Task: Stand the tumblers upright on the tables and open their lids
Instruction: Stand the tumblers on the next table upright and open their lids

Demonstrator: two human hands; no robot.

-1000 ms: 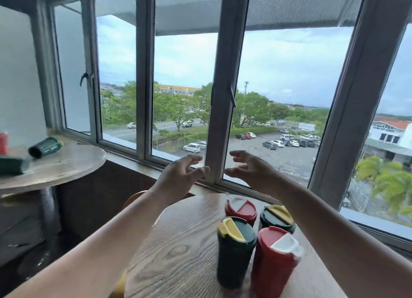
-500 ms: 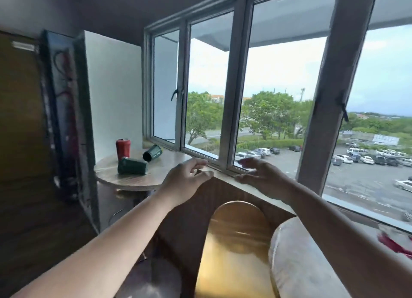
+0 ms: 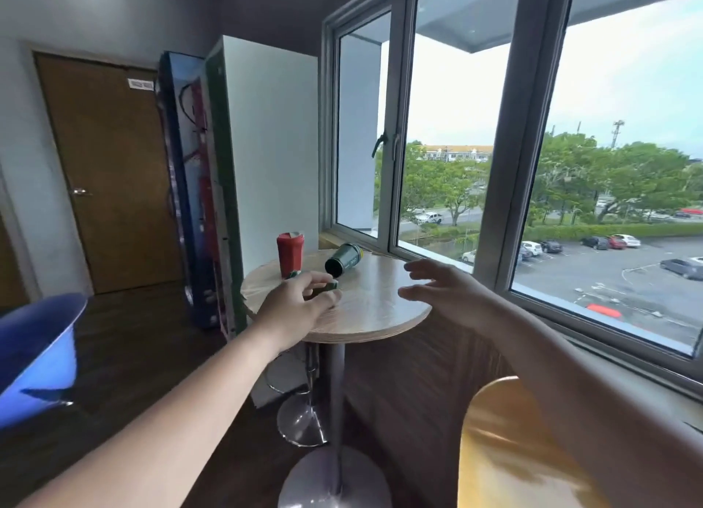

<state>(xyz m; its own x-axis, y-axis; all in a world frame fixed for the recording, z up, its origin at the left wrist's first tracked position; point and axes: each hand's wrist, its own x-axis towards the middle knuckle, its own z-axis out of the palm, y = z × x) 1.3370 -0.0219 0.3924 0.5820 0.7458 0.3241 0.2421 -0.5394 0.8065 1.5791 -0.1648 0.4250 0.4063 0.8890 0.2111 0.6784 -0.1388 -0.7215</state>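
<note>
Two green tumblers lying on the round table, one red tumbler upright; neither hand closed on anything.

The red tumbler (image 3: 290, 254) was seen upright at the far left of the round table (image 3: 374, 310). One green tumbler (image 3: 344, 259) lay on its side near the window, base toward the camera; a second green tumbler (image 3: 330, 285) lay largely hidden behind the left hand (image 3: 295, 310). The tumblers were judged rigid, smooth and probably light, prone to rolling; mid-body was judged the best hold. The left grip was loosely curled above the hidden tumbler, contact not determinable. The right hand (image 3: 443, 292) was spread open, holding nothing.
</note>
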